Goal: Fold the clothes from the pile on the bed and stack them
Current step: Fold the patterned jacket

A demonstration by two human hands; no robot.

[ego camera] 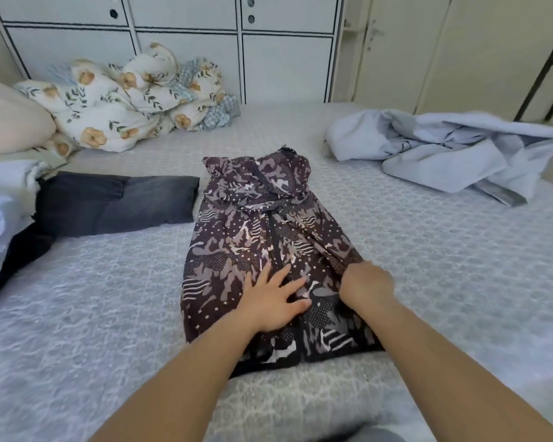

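Observation:
A dark patterned garment [253, 231] with a front zip lies lengthwise in the middle of the bed, its sides folded in. My left hand [273, 299] presses flat on its lower part with fingers spread. My right hand [366, 287] grips the garment's right edge, fingers curled under into the fabric. A folded dark grey piece [115, 204] lies to the left of the garment. A crumpled pale blue garment [444, 154] lies at the far right of the bed.
The bed [93, 298] has a grey-white patterned cover. A floral quilt [125, 100] is bunched at the back left beside a pink pillow [10, 119]. White and dark clothes [4, 215] lie at the left edge. White cabinets [186, 43] stand behind.

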